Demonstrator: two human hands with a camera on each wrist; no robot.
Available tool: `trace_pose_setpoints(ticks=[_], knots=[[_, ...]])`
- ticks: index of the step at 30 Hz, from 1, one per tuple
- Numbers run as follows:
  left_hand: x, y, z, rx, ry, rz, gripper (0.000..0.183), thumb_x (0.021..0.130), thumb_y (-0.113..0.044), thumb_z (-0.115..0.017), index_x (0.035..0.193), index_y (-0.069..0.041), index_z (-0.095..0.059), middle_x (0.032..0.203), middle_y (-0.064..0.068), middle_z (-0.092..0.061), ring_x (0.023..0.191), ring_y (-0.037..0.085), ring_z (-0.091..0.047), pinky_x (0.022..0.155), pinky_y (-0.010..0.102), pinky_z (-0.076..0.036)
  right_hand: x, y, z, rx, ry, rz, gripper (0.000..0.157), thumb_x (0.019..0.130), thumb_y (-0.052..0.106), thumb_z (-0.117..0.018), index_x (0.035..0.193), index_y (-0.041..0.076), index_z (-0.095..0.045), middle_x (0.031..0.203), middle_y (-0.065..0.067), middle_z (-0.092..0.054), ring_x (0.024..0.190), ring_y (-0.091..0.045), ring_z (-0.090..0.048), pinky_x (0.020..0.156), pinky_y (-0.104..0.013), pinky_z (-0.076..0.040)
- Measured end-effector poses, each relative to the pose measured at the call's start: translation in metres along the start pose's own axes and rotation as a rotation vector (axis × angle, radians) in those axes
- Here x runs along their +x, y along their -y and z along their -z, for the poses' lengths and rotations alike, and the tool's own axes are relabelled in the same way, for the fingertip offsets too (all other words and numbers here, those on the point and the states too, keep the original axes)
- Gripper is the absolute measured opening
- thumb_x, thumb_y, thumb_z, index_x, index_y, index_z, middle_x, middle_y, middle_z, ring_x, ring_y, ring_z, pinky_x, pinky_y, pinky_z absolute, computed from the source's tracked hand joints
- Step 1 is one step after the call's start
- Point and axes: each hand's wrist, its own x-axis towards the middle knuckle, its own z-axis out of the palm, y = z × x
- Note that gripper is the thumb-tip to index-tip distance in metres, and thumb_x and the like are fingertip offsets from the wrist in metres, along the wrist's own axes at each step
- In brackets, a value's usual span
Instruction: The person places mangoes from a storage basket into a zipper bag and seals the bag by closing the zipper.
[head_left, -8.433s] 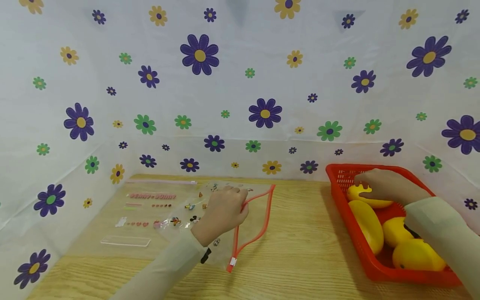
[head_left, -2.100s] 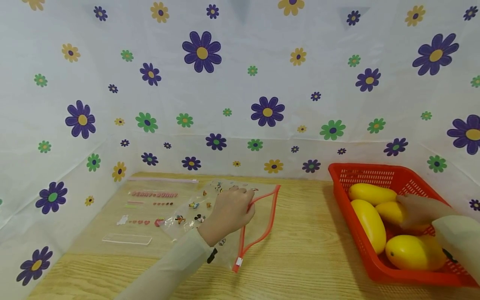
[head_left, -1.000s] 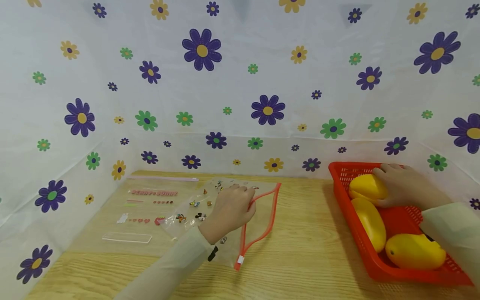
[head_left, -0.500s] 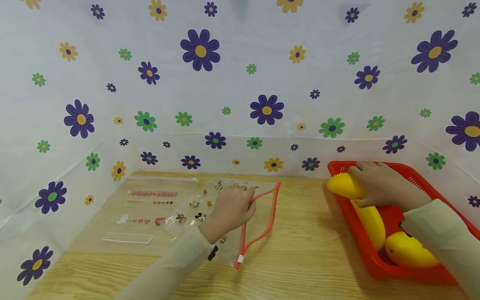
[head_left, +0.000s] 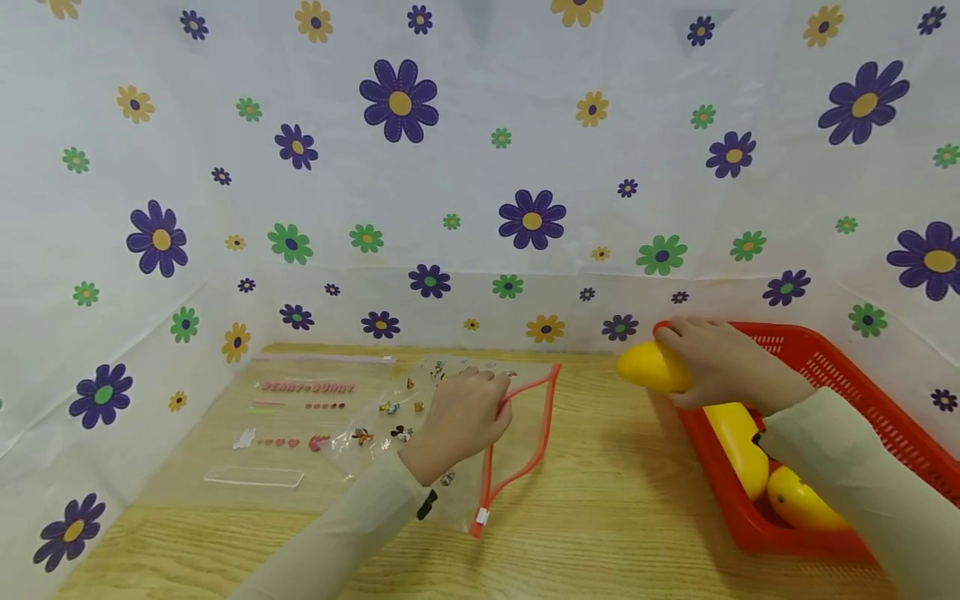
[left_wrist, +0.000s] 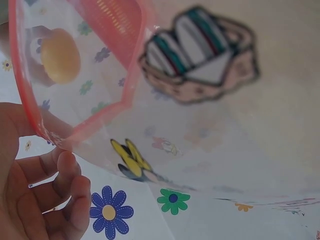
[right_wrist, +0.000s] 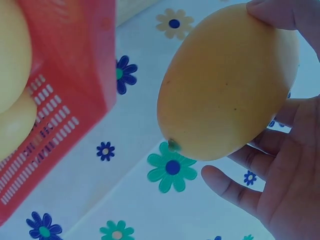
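Note:
My left hand (head_left: pixel 459 421) pinches the upper edge of a clear zip bag (head_left: pixel 375 421) with cartoon prints, holding its red-rimmed mouth apart. The left wrist view shows the bag's red rim (left_wrist: pixel 22 95) between thumb and fingers, the opening facing the basket. My right hand (head_left: pixel 727 362) grips a yellow mango (head_left: pixel 652 367) above the basket's left rim, its free end pointing toward the bag. In the right wrist view this mango (right_wrist: pixel 225 85) sits between thumb and fingers, stem spot showing. Inside the red basket (head_left: pixel 757 537) lie other mangoes (head_left: pixel 738 446), partly hidden by my right arm.
Flat on the wooden table (head_left: pixel 600 500), at the left, lies a second clear zip bag (head_left: pixel 247 417) with pink lettering, partly under the first. A flowered sheet (head_left: pixel 457 167) walls off the back and sides.
My right hand has picked a mango from inside the basket, lifted it and carried it left past the rim. My left hand keeps its hold on the bag, nearly still.

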Motion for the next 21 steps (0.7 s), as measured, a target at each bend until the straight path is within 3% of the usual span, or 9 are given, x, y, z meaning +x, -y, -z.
trace_pose_setpoints(ticks=[10, 21], knots=[[0.0, 0.002, 0.0, 0.008, -0.029, -0.01, 0.02, 0.081, -0.021, -0.063, 0.066, -0.016, -0.052, 0.053, -0.006, -0.044, 0.049, 0.008, -0.037, 0.041, 0.02, -0.024, 0.01, 0.023, -0.001, 0.023, 0.031, 0.005, 0.058, 0.061, 0.034, -0.082, 0.108, 0.014, -0.054, 0.1, -0.004, -0.058, 0.089, -0.02, -0.052, 0.087, -0.046, -0.048], [0.0, 0.003, -0.002, 0.033, -0.044, -0.022, 0.018, 0.081, -0.022, -0.063, 0.067, -0.016, -0.053, 0.053, -0.006, -0.045, 0.048, 0.008, -0.036, 0.04, 0.019, -0.022, 0.013, 0.055, -0.007, -0.025, 0.037, 0.079, 0.06, 0.061, 0.035, -0.08, 0.108, 0.01, -0.053, 0.101, -0.007, -0.057, 0.091, -0.022, -0.049, 0.083, -0.042, -0.047]])
